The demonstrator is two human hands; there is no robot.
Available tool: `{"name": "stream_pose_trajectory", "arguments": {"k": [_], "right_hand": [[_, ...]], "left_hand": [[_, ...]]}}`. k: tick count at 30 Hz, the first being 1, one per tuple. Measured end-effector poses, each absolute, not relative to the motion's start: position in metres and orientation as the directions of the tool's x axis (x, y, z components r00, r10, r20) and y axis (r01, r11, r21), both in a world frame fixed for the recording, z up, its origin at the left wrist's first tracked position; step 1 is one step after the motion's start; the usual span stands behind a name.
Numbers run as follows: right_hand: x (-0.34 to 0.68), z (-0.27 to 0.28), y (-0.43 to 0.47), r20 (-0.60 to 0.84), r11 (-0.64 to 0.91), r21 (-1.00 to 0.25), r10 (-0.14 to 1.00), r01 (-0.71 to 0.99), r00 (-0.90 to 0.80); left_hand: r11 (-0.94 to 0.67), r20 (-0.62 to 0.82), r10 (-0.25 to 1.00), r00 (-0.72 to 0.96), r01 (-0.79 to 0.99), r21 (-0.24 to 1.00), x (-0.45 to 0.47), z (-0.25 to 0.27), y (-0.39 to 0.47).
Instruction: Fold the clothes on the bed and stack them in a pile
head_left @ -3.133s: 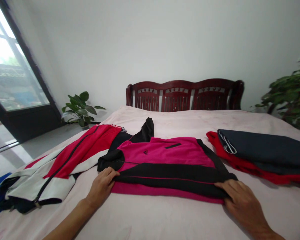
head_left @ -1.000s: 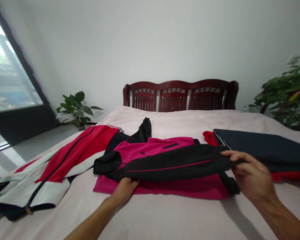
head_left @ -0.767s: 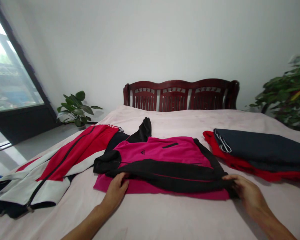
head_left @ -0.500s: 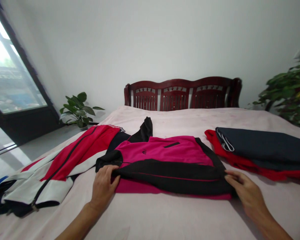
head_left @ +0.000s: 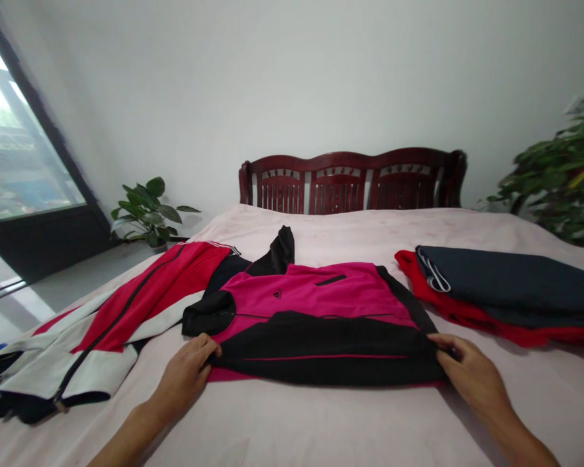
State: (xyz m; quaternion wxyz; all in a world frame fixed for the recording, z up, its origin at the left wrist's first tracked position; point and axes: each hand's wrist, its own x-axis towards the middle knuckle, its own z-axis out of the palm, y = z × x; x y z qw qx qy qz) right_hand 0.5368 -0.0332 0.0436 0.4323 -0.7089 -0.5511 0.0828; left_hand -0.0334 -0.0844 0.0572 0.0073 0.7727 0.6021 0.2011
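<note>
A pink and black jacket (head_left: 292, 292) lies on the bed in front of me, its collar toward the left. One black sleeve (head_left: 321, 350) is stretched along the jacket's near side, covering part of the pink body. My left hand (head_left: 187, 366) pinches the sleeve's shoulder end, just below the black collar. At the cuff end on the right, my right hand (head_left: 467, 370) grips the same sleeve between thumb and fingers. The other black sleeve (head_left: 281, 250) points away toward the headboard.
A red, white and navy jacket (head_left: 121, 324) lies spread at the left, beside the pink one. Folded dark clothing (head_left: 511, 282) rests on a red garment (head_left: 520, 334) at the right. A pink sheet (head_left: 321, 428) covers the bed, with a wooden headboard (head_left: 338, 181) behind.
Both hands have moved slightly left, and the left one also lower. The black sleeve has come nearer to me and now hides more of the jacket's pink lower edge.
</note>
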Motion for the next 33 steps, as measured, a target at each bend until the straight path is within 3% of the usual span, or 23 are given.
{"name": "stream_pose_trajectory", "arguments": {"k": [3, 7, 11, 14, 17, 21, 28, 33], "right_hand": [[0.528, 0.057, -0.039, 0.467, -0.009, -0.587, 0.813, 0.81, 0.347], [0.474, 0.08, -0.047, 0.63, 0.21, -0.319, 0.775, 0.924, 0.042], [0.403, 0.082, -0.049, 0.532, 0.367, -0.127, 0.809, 0.922, -0.249], [0.383, 0.068, -0.046, 0.409, 0.399, -0.054, 0.845, 0.915, -0.344], [0.4, 0.046, -0.039, 0.34, 0.351, -0.026, 0.883, 0.936, -0.322], [0.438, 0.026, -0.031, 0.372, 0.321, -0.027, 0.882, 0.947, -0.288], [0.421, 0.069, -0.02, 0.354, 0.229, -0.161, 0.921, 0.96, -0.161], [0.352, 0.11, -0.001, 0.353, 0.388, -0.199, 0.885, 0.9, -0.304]], "left_hand": [[-0.191, 0.216, 0.967, 0.133, 0.943, 0.273, -0.031, 0.069, -0.081], [-0.325, 0.371, 0.907, 0.199, 0.89, 0.319, 0.014, 0.086, -0.073], [-0.522, 0.455, 0.815, 0.359, 0.796, 0.307, 0.093, 0.087, -0.054], [-0.548, 0.417, 0.803, 0.425, 0.801, 0.239, 0.131, 0.073, -0.04], [-0.532, 0.37, 0.811, 0.453, 0.834, 0.147, 0.136, 0.054, -0.037], [-0.567, 0.372, 0.782, 0.5, 0.818, 0.093, 0.115, 0.041, -0.05], [-0.485, 0.434, 0.825, 0.363, 0.849, 0.211, 0.077, 0.059, -0.073], [-0.448, 0.401, 0.854, 0.332, 0.861, 0.241, 0.05, 0.068, -0.083]]}}
